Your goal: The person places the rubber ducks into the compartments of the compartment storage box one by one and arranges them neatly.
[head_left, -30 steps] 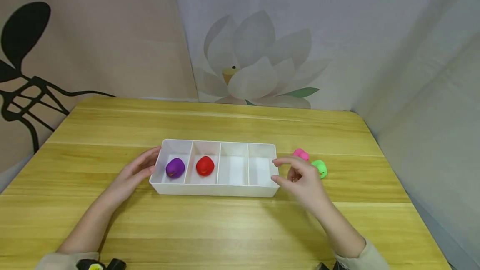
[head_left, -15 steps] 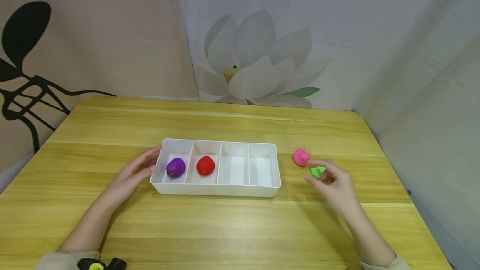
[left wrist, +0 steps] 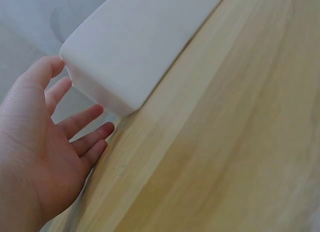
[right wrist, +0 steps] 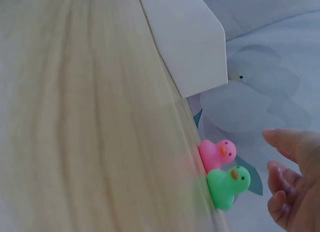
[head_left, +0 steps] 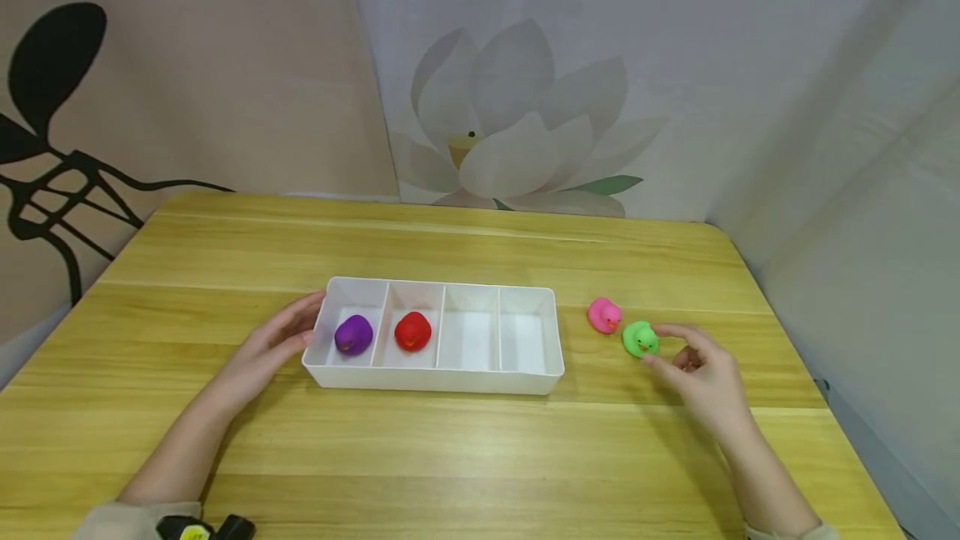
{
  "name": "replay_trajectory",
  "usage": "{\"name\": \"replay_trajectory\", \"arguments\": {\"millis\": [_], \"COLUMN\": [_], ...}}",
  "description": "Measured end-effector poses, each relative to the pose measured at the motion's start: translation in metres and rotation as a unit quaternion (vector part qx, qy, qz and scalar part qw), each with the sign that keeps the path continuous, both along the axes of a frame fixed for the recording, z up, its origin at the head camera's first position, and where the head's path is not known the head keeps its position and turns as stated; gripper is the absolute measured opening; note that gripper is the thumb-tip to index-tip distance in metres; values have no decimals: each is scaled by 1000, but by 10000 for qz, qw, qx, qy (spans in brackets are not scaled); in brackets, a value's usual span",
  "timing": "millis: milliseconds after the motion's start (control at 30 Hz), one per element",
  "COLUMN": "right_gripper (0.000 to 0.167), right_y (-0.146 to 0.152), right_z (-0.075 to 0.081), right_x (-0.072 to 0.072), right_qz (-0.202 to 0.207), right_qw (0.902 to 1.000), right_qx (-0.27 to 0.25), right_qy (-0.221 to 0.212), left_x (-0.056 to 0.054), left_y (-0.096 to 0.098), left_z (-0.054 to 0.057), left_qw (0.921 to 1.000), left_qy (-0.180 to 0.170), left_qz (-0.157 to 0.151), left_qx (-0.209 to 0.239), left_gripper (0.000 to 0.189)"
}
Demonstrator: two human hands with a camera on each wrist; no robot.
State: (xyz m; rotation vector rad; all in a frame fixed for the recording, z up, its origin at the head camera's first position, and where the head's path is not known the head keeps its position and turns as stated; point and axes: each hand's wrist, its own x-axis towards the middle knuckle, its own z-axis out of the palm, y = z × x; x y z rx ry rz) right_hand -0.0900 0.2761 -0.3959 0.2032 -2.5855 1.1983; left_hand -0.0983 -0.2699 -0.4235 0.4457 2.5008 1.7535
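Observation:
A white tray (head_left: 431, 380) with a row of compartments sits on the wooden table. My left hand (head_left: 266, 350) rests its fingertips at the tray's left end, fingers relaxed; the thumb reaches the tray's corner in the left wrist view. Inside the leftmost compartment lies a rounded purple toy (head_left: 353, 335), and a similar red toy (head_left: 412, 332) lies in the one beside it. Right of the tray, a green rubber duck (head_left: 641, 339) stands upright. My right hand (head_left: 705, 377) is just right of it, thumb and index finger spread apart, holding nothing.
A pink rubber duck (head_left: 603, 316) stands behind and left of the green one, close to it. A curtain (head_left: 525, 107) with a printed flower hangs behind the table (head_left: 480, 457). The tray's two right compartments show bare floors.
My right hand has moved right from the tray's right end to the green duck's right side, uncovering both ducks. My left hand stays at the tray.

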Motion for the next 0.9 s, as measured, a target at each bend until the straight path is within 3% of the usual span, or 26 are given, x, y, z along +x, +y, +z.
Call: {"name": "replay_trajectory", "arguments": {"millis": [467,900], "right_gripper": [42,46], "right_y": [18,20], "right_z": [-21,-37], "right_x": [-10,-18], "right_qz": [-242,-46], "right_qw": [9985,9973], "right_qx": [385,-47], "right_qy": [-305,-728], "left_x": [0,-2], "left_y": [0,-1], "left_z": [0,-3], "left_qw": [10000,9999], "left_qy": [-35,20], "left_qz": [-9,-19], "left_qx": [45,116], "left_gripper": [50,50]}}
